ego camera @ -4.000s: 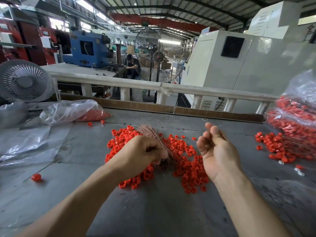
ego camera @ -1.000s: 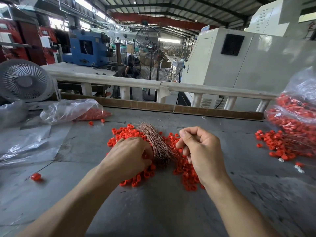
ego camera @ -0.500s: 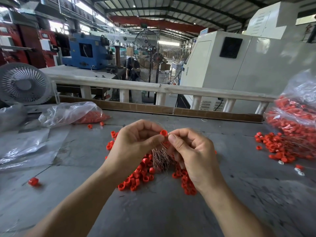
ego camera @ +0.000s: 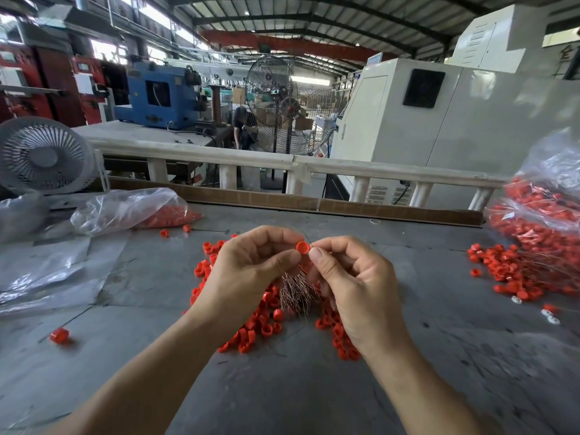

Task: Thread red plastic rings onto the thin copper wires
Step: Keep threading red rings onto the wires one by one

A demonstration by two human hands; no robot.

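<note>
Pinching a red ring point(ego camera: 302, 247) between thumb and forefinger, the left hand point(ego camera: 251, 271) is turning its round face toward the camera; the right hand point(ego camera: 354, 284) is nipping a thin wire point(ego camera: 298, 231), direction unclear, above the copper wire bundle point(ego camera: 298, 291) and loose rings point(ego camera: 260, 324).

I'm looking at a factory floor: steel truss roof point(ego camera: 314, 14) across the top, blue machine point(ego camera: 157, 95) upper left, white cabinet machine point(ego camera: 470, 120) right, pedestal fan point(ego camera: 279, 102) centre, grey workbench point(ego camera: 282, 387) strewn with red rings point(ego camera: 260, 324).
</note>
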